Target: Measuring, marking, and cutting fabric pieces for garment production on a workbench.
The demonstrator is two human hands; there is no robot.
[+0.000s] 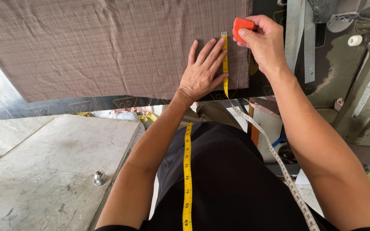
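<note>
- The left hand (202, 70) lies flat in the upper middle of the frame, palm down with fingers spread, pressing on the brown checked fabric (108, 42)
- Its fingertips pin the yellow measuring tape (225, 64) against the cloth; the tape's metal end sits near the top of the frame and its long axis runs straight down the picture, close to the fabric's right edge
- The right hand (262, 40) is at the upper right, fingers curled and pinching a red block of tailor's chalk (241, 26) between thumb and fingertips
- The chalk hovers just to the right of the tape's top end, near it; whether it touches the cloth cannot be told
- Of the two hands, the right one is nearer the tape's end, the left one nearer its middle stretch
- Below the fabric's lower edge the tape falls off the dark table (108, 103) and trails, turning to its white side, toward the lower right of the frame, passing under the right forearm
- Another stretch of yellow tape hangs down the person's black shirt (228, 188) in the lower middle
- A grey scuffed board (52, 171) with a metal knob (99, 177) fills the lower left
- Sewing machine parts (356, 64) show at the upper right
</note>
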